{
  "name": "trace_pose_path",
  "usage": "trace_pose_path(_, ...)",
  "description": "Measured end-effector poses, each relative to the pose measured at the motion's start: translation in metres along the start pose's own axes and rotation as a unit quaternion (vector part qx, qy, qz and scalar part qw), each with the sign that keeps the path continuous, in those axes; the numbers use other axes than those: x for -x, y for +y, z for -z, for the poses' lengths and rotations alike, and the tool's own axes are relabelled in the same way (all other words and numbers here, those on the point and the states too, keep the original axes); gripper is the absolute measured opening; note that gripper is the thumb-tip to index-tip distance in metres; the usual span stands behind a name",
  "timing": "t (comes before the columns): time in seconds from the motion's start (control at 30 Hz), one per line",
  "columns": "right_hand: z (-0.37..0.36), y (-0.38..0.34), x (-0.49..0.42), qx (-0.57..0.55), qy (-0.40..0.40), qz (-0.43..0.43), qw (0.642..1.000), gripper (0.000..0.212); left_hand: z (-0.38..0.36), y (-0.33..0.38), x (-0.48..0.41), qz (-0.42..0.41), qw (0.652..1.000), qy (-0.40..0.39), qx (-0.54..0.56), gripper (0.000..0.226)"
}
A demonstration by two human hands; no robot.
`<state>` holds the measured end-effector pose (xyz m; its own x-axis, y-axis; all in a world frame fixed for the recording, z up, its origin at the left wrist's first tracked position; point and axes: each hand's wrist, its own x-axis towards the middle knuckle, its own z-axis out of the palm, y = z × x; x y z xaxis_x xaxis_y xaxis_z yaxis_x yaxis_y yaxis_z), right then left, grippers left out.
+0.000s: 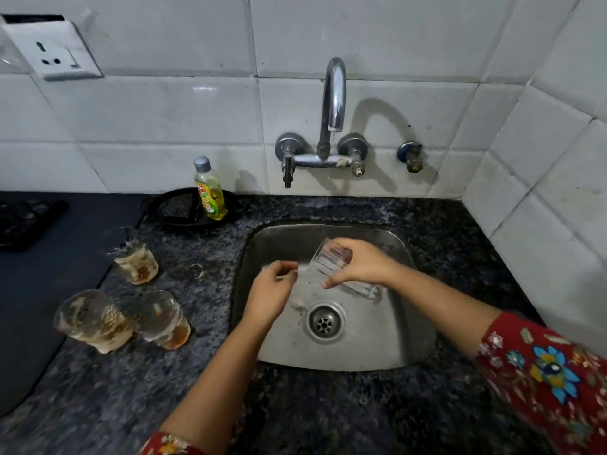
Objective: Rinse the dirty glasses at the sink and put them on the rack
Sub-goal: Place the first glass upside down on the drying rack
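My right hand (358,262) grips a clear glass (325,257) tilted on its side over the steel sink (410,339), mouth towards the lower left. My left hand (272,289) hovers at the glass's mouth with fingers curled, touching its rim area; whether it holds anything I cannot tell. Three dirty glasses with brown residue stand on the dark granite counter to the left: one farther back (138,262), one at the near left (95,321), one beside it (167,320). The chrome tap (335,93) arches above the sink; a thin trickle shows at its spout.
A yellow dish-soap bottle (210,188) stands on a black round tray (184,208) behind the glasses. A black mat (49,274) covers the counter's left side. White tiled walls close the back and right. The drain (324,323) sits mid-sink. No rack is in view.
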<state>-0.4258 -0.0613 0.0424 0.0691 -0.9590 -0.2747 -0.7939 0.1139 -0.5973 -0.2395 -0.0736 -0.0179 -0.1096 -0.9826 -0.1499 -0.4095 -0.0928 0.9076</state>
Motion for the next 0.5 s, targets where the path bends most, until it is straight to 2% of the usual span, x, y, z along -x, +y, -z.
trace_pose_path(0.07, -0.009, -0.012, 0.001, -0.228, -0.010, 0.014, 0.974, 0.060, 0.023, 0.008, 0.004, -0.022, 0.998, 0.024, 0.049, 0.016)
trace_pose_path(0.17, -0.029, -0.054, -0.012, -0.364, -0.015, 0.052, 0.930, 0.053, 0.072, 0.023, 0.009, -0.055, 0.992, 0.035, 0.110, 0.017)
trace_pose_path(0.37, -0.063, -0.177, -0.071, -0.390, -0.023, 0.129, 0.911, 0.056, 0.198, 0.040, 0.000, -0.157, 0.976, 0.133, 0.067, 0.015)
trace_pose_path(0.5, -0.103, -0.268, -0.111, -0.361, -0.021, 0.162, 0.918, 0.045, 0.299, 0.025, -0.019, -0.189, 0.974, 0.120, -0.041, 0.013)
